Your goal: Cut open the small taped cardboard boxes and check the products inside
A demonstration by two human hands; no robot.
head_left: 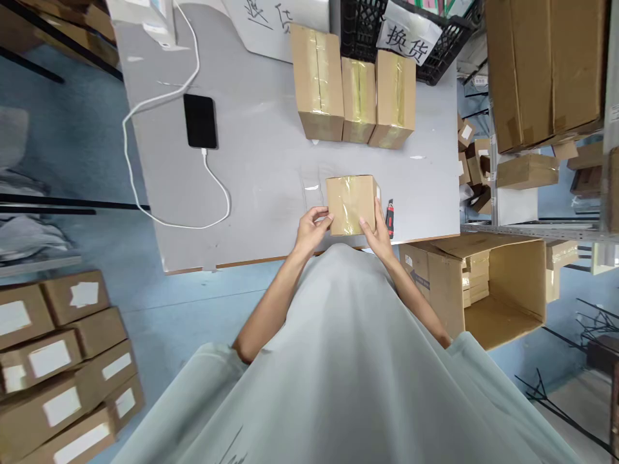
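Note:
A small cardboard box (351, 201) sealed with clear tape rests near the front edge of the grey table (261, 167). My left hand (313, 227) grips its lower left corner, fingers curled against the side. My right hand (378, 229) presses along its right side, fingers closed on the box. A red and black utility knife (390, 218) lies on the table just right of my right hand.
Three taped boxes (355, 90) stand in a row further back. A black phone (200, 120) on a white cable lies to the left. A black crate (401, 32) sits behind. An open carton (488, 283) is on the floor right; labelled boxes (58, 367) are stacked left.

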